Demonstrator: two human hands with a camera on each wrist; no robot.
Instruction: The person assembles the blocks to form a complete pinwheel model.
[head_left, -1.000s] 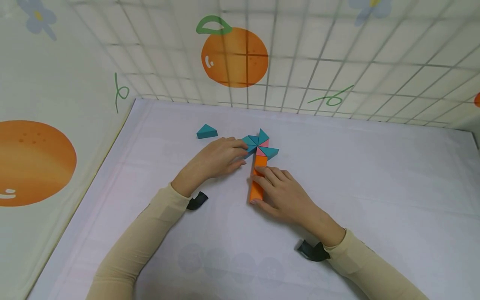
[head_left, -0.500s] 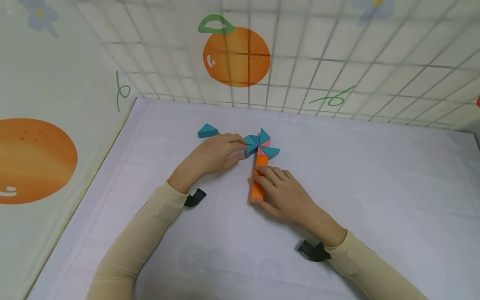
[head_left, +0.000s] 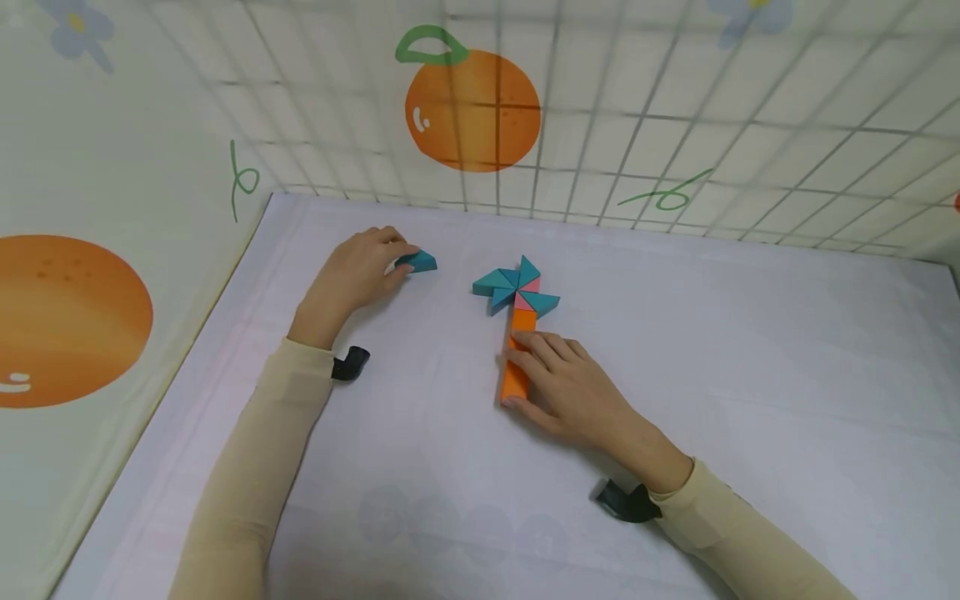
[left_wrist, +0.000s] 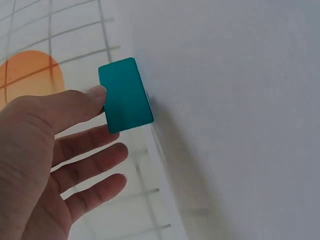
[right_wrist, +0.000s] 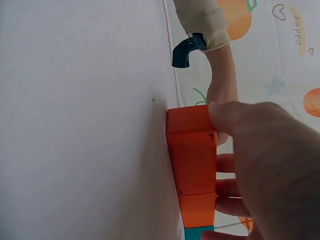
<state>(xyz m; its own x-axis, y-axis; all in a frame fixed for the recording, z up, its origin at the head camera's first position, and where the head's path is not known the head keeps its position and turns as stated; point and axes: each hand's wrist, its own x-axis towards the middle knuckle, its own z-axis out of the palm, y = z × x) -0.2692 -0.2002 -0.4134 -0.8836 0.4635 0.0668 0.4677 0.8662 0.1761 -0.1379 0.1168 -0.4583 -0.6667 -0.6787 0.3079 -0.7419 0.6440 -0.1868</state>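
Observation:
At the far left of the table, my left hand pinches a teal triangular block between thumb and fingertips. In the left wrist view a flat side of that teal block faces the camera, the thumb on its edge. My right hand holds a straight row of orange blocks, thumb at the near end and fingers over the side. Touching the row's far end is a pinwheel shape of teal triangular blocks and pink triangular blocks. Right fingers hide part of the row.
A pale cloth covers the table. Behind it hangs a white gridded backdrop with orange fruit prints, and another printed sheet stands at the left. A black wrist-camera mount juts from the left sleeve, another mount from the right.
My left hand has left the pinwheel's left side and moved left and back to the separate teal triangular block, which it now pinches. The right hand stays on the orange row.

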